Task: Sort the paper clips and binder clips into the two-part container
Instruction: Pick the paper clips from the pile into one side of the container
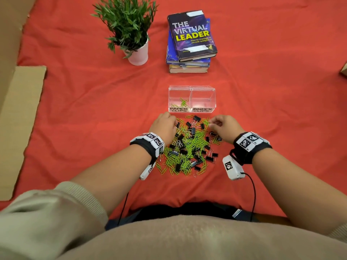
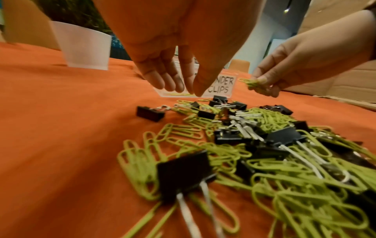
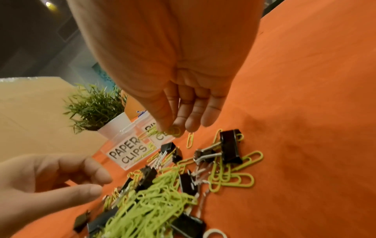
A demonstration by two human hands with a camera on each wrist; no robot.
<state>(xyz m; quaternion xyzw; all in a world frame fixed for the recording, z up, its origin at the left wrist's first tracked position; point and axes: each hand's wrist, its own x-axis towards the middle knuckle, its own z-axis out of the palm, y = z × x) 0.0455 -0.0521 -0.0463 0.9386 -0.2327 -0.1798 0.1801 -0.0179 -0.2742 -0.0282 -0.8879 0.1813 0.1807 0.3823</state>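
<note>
A mixed pile (image 1: 189, 147) of green paper clips and black binder clips lies on the red cloth just before the clear two-part container (image 1: 205, 96). Its left part, labelled PAPER CLIPS (image 3: 128, 153), holds a few green clips (image 1: 183, 104); the right part, labelled BINDER CLIPS, looks empty. My right hand (image 1: 212, 123) hovers over the pile's far right edge and pinches a small bunch of green paper clips (image 3: 162, 132) between thumb and fingers. My left hand (image 1: 169, 120) hangs over the pile's far left edge, its fingers (image 2: 173, 80) relaxed, pointing down and holding nothing.
A potted plant (image 1: 131, 34) in a white pot and a stack of books (image 1: 191, 42) stand behind the container. Cardboard sheets (image 1: 18, 119) lie along the left edge of the cloth. A lone binder clip (image 2: 150, 113) sits just left of the pile.
</note>
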